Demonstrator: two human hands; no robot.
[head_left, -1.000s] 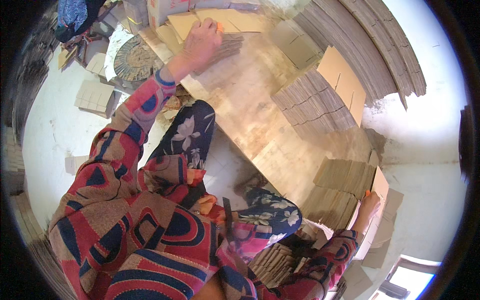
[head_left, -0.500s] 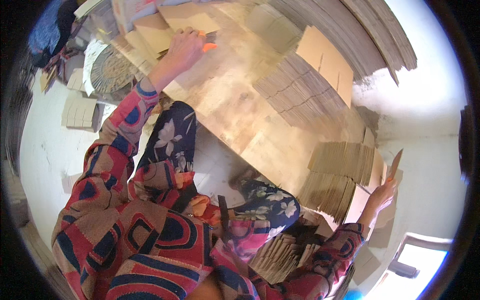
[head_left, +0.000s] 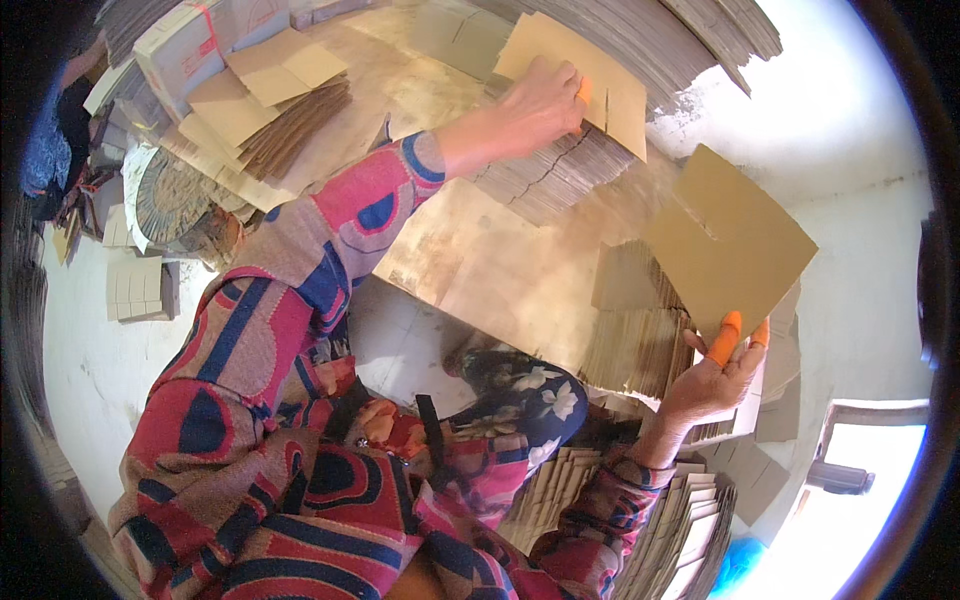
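My left hand (head_left: 535, 105) reaches far forward and rests on a tan cardboard sheet (head_left: 590, 75) that lies on top of a row of stacked sheets (head_left: 545, 180); an orange finger cot shows at its tip. My right hand (head_left: 712, 380), with orange cots on two fingers, grips the lower corner of a second tan cardboard sheet (head_left: 730, 240) and holds it up, tilted, above another stack of sheets (head_left: 640, 340). A brown board (head_left: 470, 265) lies between the stacks in front of my knees.
More flat cardboard piles (head_left: 270, 110) and a white box (head_left: 190, 50) sit at the far left. A round woven tray (head_left: 170, 195) lies beside them. Small sheet stacks (head_left: 135, 290) rest on the pale floor at left. Folded sheets (head_left: 690, 520) pile up by my right elbow.
My left hand swung from the far-left piles over to the row of sheets at centre. My right hand lifted a cardboard sheet off the right stack and raised it.
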